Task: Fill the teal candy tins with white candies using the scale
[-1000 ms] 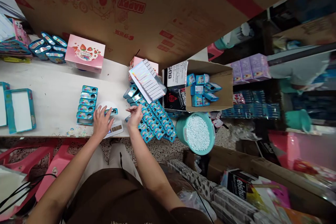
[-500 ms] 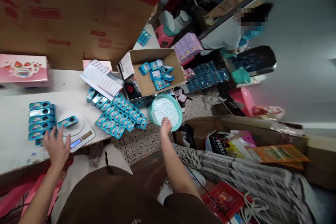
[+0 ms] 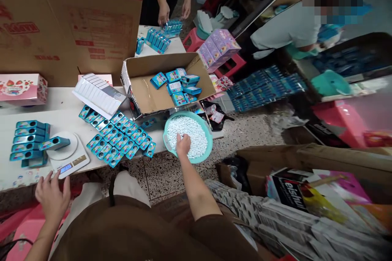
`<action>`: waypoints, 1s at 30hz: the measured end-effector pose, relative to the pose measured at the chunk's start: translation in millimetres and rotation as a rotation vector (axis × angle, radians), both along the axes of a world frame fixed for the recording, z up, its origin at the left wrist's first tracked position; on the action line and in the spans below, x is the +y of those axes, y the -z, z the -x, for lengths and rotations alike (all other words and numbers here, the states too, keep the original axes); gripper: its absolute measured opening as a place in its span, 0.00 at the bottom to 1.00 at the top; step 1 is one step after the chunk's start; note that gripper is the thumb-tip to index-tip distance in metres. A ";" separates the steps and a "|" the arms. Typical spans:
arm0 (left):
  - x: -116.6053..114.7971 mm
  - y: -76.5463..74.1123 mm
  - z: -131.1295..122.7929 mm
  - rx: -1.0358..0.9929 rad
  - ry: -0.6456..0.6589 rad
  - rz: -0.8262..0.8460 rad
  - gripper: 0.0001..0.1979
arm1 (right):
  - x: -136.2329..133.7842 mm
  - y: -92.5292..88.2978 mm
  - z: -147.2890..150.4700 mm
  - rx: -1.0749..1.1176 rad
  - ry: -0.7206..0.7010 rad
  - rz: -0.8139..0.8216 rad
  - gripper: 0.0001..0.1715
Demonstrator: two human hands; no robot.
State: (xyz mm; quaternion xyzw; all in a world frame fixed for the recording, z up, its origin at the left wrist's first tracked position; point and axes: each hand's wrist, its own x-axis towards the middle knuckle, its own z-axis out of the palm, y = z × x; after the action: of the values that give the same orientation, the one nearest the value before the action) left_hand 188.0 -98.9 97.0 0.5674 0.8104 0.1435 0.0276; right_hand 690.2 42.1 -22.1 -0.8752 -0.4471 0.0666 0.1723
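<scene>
Round teal plastic basin [image 3: 210,138] under my right grip [image 3: 183,145], bunched in small white pellets [image 3: 191,134], hold unclear; pellets light, slippery, best scooped. Left grip [image 3: 52,201] open near white digital scale [image 3: 78,159].

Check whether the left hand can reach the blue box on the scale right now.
Probably yes. The left hand is open just in front of the digital scale, and nothing appears to lie between it and the blue box on the weighing plate.

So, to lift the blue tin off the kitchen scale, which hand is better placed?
Probably the left hand: it is open beside the kitchen scale, while the right hand sits among white pieces in the teal basin.
</scene>
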 end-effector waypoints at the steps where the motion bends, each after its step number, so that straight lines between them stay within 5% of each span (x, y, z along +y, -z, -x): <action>1: -2.6 -1.3 -4.6 0.014 -0.005 0.004 0.24 | -0.5 0.2 -1.0 0.009 -0.006 0.028 0.22; 5: -15.0 -4.0 -11.8 0.057 -0.014 0.003 0.23 | -3.1 -5.4 -7.1 0.083 0.045 0.085 0.20; 10: -30.3 -2.8 -0.5 0.072 -0.062 -0.051 0.21 | -0.5 -24.4 -22.9 0.259 0.304 -0.106 0.21; 15: -37.6 1.2 14.2 0.014 -0.139 -0.107 0.20 | 4.8 -52.7 -38.2 0.925 0.742 -0.226 0.20; 19: -37.8 5.9 30.7 -0.053 -0.169 -0.114 0.19 | 4.0 -77.7 -24.5 1.398 0.813 -0.262 0.19; 24: -33.2 11.8 61.6 -0.128 -0.172 -0.117 0.17 | 3.1 -112.1 57.9 1.791 0.674 -0.356 0.17; 30: -18.0 20.6 105.2 -0.244 -0.152 -0.111 0.17 | 13.2 -136.0 234.1 2.211 0.499 -0.091 0.16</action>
State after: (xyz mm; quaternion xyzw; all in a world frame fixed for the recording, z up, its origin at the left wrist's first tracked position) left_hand 82.7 -116.9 76.4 0.4833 0.8325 0.2578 0.0834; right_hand 456.2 55.4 113.9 -0.3940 0.1353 0.7506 0.5129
